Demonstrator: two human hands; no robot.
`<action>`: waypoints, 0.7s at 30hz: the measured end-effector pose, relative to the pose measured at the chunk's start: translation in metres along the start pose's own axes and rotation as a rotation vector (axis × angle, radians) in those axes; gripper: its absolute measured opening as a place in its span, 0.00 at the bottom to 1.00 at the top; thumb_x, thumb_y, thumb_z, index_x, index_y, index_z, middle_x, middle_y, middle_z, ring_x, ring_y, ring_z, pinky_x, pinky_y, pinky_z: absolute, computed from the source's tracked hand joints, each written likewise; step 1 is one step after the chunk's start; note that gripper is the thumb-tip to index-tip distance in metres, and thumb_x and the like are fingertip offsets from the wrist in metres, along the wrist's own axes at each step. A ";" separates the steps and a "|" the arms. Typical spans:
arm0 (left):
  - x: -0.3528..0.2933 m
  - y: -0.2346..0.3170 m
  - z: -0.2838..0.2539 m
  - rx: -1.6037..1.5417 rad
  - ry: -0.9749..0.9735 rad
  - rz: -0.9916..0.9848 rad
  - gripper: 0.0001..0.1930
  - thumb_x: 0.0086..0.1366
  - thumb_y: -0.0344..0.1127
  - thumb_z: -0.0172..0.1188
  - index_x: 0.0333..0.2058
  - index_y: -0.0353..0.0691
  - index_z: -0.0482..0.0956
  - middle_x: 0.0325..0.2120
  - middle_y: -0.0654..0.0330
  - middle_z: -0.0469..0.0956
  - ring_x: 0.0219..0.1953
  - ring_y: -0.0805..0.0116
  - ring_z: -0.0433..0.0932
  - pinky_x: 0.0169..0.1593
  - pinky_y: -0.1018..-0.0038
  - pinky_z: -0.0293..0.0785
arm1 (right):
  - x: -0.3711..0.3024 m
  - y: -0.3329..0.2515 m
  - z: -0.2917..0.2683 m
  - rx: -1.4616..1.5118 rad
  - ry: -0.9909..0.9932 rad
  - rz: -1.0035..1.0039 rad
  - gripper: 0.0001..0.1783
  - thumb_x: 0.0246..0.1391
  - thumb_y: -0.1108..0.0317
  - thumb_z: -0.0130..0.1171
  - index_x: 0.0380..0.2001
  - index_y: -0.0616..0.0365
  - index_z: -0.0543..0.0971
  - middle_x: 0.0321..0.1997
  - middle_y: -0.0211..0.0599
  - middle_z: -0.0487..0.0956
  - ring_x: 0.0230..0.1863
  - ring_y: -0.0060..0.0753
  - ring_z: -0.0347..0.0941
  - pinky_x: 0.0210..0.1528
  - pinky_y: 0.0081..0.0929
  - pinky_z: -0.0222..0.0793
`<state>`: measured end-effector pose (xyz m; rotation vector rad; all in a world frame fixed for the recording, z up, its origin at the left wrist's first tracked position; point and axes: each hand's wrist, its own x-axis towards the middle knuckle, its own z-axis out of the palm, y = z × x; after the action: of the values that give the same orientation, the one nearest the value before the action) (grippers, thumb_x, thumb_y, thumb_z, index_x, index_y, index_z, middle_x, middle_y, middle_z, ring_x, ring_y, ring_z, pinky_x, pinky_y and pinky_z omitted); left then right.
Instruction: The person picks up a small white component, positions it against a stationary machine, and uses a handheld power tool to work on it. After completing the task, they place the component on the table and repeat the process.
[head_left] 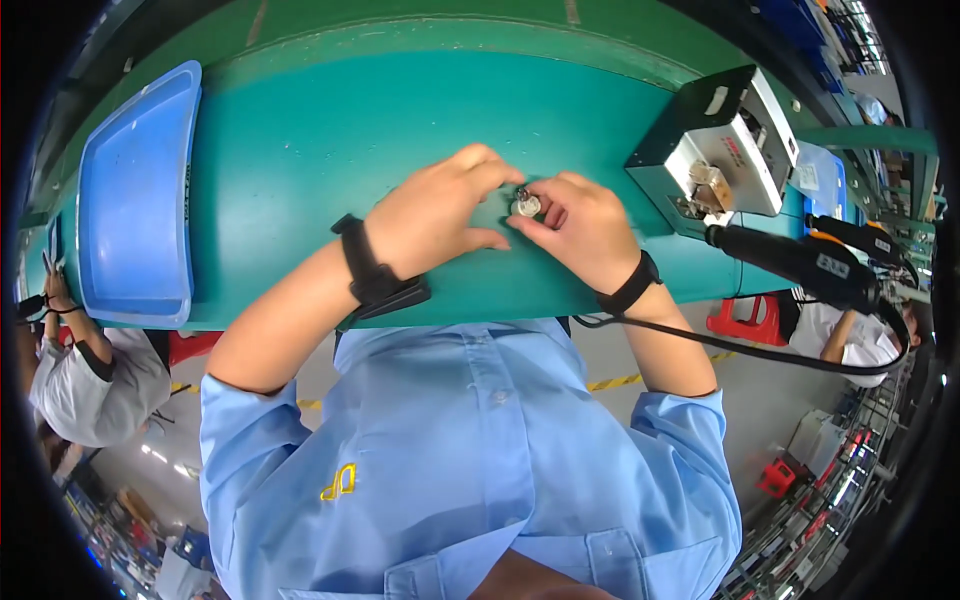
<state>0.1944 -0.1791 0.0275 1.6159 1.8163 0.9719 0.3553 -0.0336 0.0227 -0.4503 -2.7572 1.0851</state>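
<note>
Green bench (300, 120) | blue tray (135, 210), left | boxy black-and-silver device (715, 150), right

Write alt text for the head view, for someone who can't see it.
A person's right hand pinches a small metallic part over a green worktable, the left hand open beside it. A blue tray lies at left, a boxy black-and-silver device at right.

The wearer's two hands (435, 212) (592, 228), two wristbands (366, 265) (632, 286), one metal part (529, 207), one large tray (133, 215), one boxy machine (715, 150)
</note>
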 end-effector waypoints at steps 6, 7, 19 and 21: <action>0.007 0.000 0.013 0.021 0.014 -0.027 0.28 0.48 0.37 0.72 0.48 0.39 0.72 0.44 0.55 0.72 0.44 0.53 0.75 0.47 0.64 0.74 | -0.014 -0.006 -0.010 0.045 0.101 0.049 0.19 0.43 0.74 0.70 0.41 0.60 0.80 0.31 0.35 0.78 0.28 0.24 0.77 0.31 0.20 0.75; 0.008 -0.003 0.016 0.048 0.037 -0.015 0.27 0.48 0.37 0.72 0.47 0.40 0.73 0.44 0.56 0.72 0.44 0.54 0.75 0.47 0.64 0.74 | -0.022 -0.008 -0.017 0.133 0.113 0.136 0.18 0.45 0.75 0.68 0.42 0.61 0.80 0.33 0.34 0.79 0.30 0.23 0.77 0.34 0.20 0.75; 0.015 -0.011 0.018 -0.072 -0.049 -0.091 0.15 0.52 0.32 0.68 0.38 0.41 0.76 0.39 0.59 0.74 0.40 0.58 0.76 0.42 0.64 0.74 | -0.143 0.028 -0.141 0.492 1.098 -0.063 0.29 0.56 0.62 0.56 0.59 0.60 0.65 0.53 0.54 0.73 0.52 0.48 0.74 0.56 0.48 0.68; 0.013 -0.009 0.017 -0.127 -0.031 -0.129 0.14 0.52 0.31 0.68 0.37 0.41 0.76 0.36 0.60 0.75 0.39 0.58 0.77 0.42 0.64 0.74 | -0.109 0.014 -0.144 0.529 1.012 -0.248 0.35 0.55 0.57 0.57 0.63 0.60 0.61 0.59 0.57 0.68 0.56 0.55 0.71 0.61 0.59 0.62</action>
<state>0.1997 -0.1633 0.0110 1.4123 1.7762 0.9784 0.4961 0.0322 0.1154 -0.4028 -1.5396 1.0537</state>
